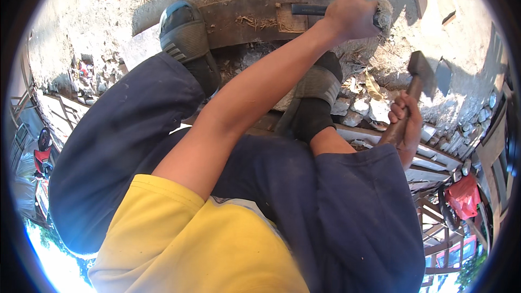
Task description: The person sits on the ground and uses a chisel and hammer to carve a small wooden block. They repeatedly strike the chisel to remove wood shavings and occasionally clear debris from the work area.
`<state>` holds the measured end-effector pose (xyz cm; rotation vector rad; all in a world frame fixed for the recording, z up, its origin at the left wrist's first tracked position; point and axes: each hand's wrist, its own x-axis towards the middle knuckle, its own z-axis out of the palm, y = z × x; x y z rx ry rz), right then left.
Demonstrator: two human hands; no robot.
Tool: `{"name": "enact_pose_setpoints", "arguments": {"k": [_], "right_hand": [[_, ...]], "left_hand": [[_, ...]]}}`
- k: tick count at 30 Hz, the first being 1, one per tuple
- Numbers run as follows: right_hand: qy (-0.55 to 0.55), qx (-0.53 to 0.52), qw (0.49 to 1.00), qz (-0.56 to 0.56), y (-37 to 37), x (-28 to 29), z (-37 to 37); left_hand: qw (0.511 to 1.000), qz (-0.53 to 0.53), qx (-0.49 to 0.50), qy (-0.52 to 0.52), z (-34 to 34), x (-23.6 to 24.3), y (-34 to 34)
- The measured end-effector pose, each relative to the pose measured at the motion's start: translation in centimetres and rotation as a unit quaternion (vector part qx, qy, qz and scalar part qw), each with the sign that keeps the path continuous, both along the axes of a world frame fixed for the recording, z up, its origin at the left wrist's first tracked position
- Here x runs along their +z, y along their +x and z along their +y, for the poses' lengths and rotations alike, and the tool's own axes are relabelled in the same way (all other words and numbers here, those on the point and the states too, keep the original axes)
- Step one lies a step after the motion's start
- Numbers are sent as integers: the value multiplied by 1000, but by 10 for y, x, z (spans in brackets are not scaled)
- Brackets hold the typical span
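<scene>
1. two hands are showing, each holding one tool.
2. the left hand (353, 17) is wrapping tightly around one dark bar (308, 9).
3. the bar is staying side to side over one long brown board (228, 21), its thin end pointing left, its fuzzy end right.
4. the right hand (411, 123) is curling closed around one hammer (414, 86), its head pointing forward, its handle slanting slightly.
5. two sandals (186, 39) are resting near the board.

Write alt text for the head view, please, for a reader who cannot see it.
The left hand grips a dark chisel-like tool with a frayed end over a brown plank; the right hand holds a hammer. Sandalled feet and pale rubble show nearby.
</scene>
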<state>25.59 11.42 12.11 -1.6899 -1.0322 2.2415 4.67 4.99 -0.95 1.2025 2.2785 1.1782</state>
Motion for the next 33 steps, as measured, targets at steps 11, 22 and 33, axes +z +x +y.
{"name": "enact_pose_setpoints", "arguments": {"k": [11, 22, 33], "right_hand": [[50, 191, 977, -86, -61, 24, -2], [182, 15, 977, -110, -49, -11, 21], [79, -6, 995, -56, -31, -2, 47]], "left_hand": [[1000, 20, -4, -3, 5, -5, 4], [999, -2, -25, -47, 13, -3, 7], [994, -2, -62, -91, 10, -8, 2]]}}
